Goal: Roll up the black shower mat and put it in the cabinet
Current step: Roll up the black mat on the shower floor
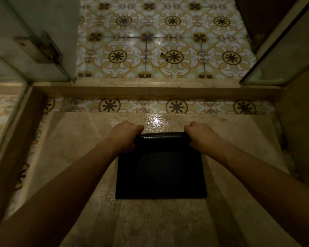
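Note:
The black shower mat (161, 173) lies on the wet beige stone shower floor, in the middle of the head view. Its far edge is curled over into a short roll between my hands. My left hand (126, 135) grips the left end of that roll, fingers wrapped around it. My right hand (201, 135) grips the right end the same way. The near part of the mat still lies flat, its textured surface facing up. No cabinet is in view.
A raised stone threshold (155, 90) crosses the floor beyond the mat, with patterned tiles (168, 41) past it. A glass door with a metal hinge (43, 49) stands at the left, another glass panel (284, 50) at the right. Stone walls close both sides.

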{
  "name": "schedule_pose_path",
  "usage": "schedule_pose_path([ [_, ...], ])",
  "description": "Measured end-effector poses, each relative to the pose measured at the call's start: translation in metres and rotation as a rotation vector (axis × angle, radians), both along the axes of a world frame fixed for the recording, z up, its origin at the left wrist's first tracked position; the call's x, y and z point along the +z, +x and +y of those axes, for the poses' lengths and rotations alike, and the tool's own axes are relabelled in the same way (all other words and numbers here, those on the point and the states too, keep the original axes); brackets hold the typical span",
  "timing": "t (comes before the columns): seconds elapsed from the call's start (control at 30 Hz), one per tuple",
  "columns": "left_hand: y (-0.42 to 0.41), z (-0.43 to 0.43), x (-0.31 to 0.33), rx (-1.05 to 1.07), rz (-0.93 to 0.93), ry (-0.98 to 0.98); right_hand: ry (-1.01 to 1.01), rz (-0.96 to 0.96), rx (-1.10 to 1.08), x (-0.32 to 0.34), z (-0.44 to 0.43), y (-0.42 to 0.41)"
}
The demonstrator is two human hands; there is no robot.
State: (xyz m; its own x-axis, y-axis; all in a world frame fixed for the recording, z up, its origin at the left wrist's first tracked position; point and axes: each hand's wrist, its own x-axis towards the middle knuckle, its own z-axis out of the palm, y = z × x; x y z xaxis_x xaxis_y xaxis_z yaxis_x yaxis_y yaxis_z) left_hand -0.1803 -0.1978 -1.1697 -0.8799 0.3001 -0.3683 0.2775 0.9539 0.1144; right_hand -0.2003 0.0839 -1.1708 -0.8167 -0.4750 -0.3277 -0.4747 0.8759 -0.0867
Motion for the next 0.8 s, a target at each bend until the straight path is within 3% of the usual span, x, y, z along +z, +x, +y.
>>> schedule_pose_path([
  [0.17, -0.008, -0.005, 0.009, 0.043, -0.135, 0.027, 0.008, -0.077, 0.037, 0.007, 0.008, -0.005],
  [0.33, -0.005, 0.0, 0.015, 0.037, -0.143, 0.005, -0.02, -0.056, 0.023, 0.007, 0.008, 0.006],
  [0.47, -0.012, -0.007, 0.023, 0.073, -0.282, 0.105, -0.039, -0.141, 0.035, 0.016, 0.01, 0.003],
  [0.8, -0.006, -0.006, 0.022, 0.073, -0.344, 0.124, -0.044, -0.189, 0.062, 0.021, 0.013, 0.01],
])
